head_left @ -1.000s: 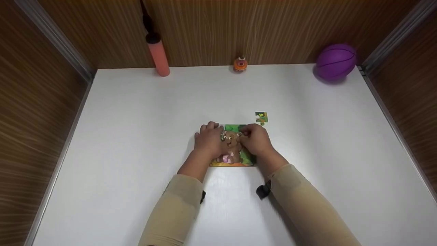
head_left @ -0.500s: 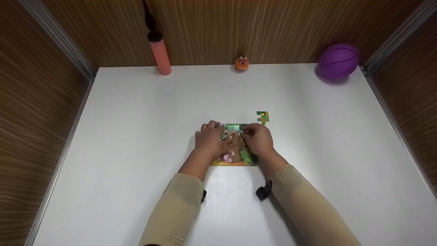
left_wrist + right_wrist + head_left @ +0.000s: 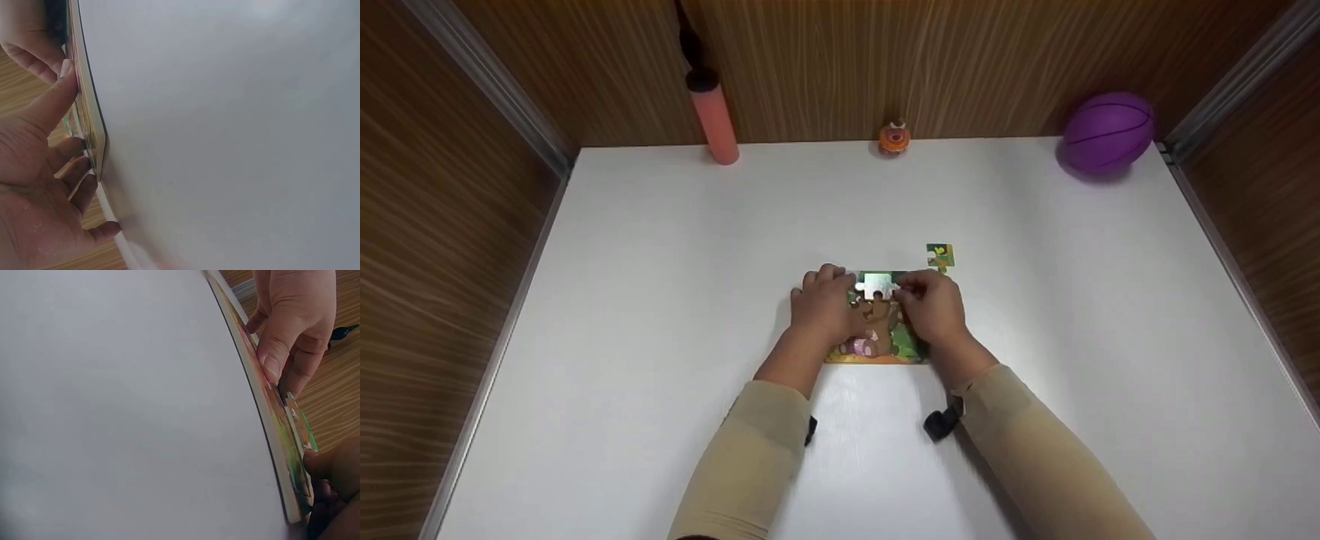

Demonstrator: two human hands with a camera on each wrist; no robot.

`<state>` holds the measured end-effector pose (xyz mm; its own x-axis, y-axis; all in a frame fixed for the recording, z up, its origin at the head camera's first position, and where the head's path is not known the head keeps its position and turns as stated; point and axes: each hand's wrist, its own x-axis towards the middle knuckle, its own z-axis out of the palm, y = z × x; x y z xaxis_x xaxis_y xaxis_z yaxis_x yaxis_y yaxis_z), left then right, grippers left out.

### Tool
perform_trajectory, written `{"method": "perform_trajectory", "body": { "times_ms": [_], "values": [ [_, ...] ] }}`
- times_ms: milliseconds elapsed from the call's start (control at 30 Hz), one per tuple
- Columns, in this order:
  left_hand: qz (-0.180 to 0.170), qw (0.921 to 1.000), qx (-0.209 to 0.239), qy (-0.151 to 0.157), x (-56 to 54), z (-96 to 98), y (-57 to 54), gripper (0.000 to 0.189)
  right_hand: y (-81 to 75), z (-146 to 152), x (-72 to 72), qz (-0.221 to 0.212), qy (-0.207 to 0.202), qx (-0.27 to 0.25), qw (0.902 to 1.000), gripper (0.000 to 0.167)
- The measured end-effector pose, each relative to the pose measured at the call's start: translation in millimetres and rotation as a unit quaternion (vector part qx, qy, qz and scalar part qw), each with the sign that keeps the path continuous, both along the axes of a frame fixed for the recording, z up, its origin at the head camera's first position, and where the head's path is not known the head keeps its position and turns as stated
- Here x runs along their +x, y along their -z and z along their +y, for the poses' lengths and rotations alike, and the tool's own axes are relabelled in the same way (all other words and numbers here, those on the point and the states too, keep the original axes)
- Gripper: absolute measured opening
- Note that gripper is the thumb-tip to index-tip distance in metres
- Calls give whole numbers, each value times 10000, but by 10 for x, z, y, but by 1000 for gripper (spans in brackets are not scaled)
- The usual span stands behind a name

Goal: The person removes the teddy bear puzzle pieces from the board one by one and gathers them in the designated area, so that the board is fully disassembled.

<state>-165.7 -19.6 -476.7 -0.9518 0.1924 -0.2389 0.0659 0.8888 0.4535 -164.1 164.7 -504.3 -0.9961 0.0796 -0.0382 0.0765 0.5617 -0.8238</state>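
I look down at my two bare hands over a small, flat jigsaw board showing a brown bear, in the near middle of a white table. My left hand rests along the board's left side, fingers relaxed and spread, thumb on its face; it grips no loose piece. My right hand is nearly closed, thumb and fingertips pinching the right end of one puzzle piece. That piece sits over the upper part of the board, tilted rather than flat, and glare whitens its surface so its picture is lost from above. Just beyond my right hand, another piece, mostly green, the loose corner piece, lies apart on the table.

The risks, as I judge them: I have the pinched piece at one end only, so it could twist or slip and drop askew. Its knobs could catch on neighbouring pieces if it comes down at this slant, and pressing hard then might bend a tab or pop a neighbour up. The glare could make me misread which way round it goes. If my left hand bears down unevenly or lets go, the thin board could slide. The loose corner piece is close enough to my right knuckles that a careless outward sweep might nudge it away.
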Motion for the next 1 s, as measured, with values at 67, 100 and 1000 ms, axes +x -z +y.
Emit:
{"method": "perform_trajectory", "body": {
  "times_ms": [67,100,1000],
  "values": [
    [-7,10000,-2,-22,6,-3,2,98,2,1,9,3,-4,-107,9999,16],
    [-8,10000,-11,-25,9,-5,0,98,0,2,9,-11,-4,-148,9999,16],
    [-83,9996,163,-194,45,7,-29,97,-246,942,-181,616,351,350,9969,19]
  ]
}}
